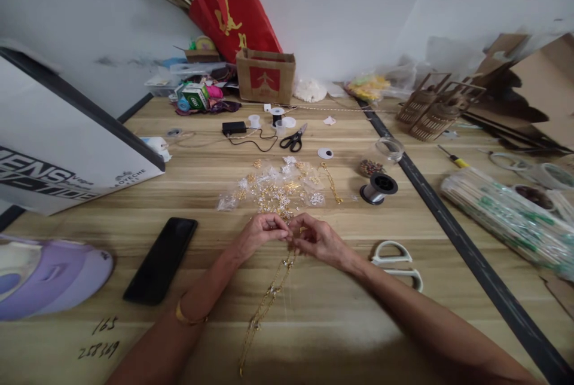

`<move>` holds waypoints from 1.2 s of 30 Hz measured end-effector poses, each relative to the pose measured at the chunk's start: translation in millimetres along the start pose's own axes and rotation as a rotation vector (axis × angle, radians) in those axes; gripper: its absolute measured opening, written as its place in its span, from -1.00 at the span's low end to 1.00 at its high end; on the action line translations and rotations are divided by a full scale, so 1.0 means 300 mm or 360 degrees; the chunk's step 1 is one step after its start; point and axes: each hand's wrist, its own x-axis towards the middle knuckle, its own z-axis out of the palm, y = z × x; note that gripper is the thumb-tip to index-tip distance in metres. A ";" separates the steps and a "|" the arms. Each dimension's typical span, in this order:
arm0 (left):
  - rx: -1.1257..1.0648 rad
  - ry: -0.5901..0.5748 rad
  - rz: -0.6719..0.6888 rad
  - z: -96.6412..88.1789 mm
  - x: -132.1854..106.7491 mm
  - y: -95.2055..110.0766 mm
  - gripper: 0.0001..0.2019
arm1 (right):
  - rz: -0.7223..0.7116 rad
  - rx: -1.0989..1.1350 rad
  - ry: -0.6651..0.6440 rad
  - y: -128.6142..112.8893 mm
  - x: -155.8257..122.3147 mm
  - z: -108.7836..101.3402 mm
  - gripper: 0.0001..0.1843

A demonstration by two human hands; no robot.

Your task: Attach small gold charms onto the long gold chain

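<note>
My left hand [263, 233] and my right hand [319, 241] meet fingertip to fingertip above the table, both in a pinch. From their fingertips a thin gold chain [271, 293] with small clear stones runs down in two strands toward the table's near edge. The exact spot where they grip it is too small to make out. Just beyond my fingers lies a spread of small gold and clear beads and charms [280, 193], some in clear plastic bags. A short gold chain [330, 183] rests to the right of them.
Black scissors [292, 138] and a wire spool [379, 188] lie farther back. White-handled scissors [394, 262] sit beside my right forearm. A black phone [161, 260] and a purple appliance [54, 277] are left. A white box [67, 134] stands behind them; wrapped sticks [502, 217] lie right.
</note>
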 end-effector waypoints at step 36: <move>0.0053 0.0108 0.0073 0.004 0.003 0.003 -0.83 | 0.0127 0.0008 0.0107 0.020 0.012 -0.004 -0.69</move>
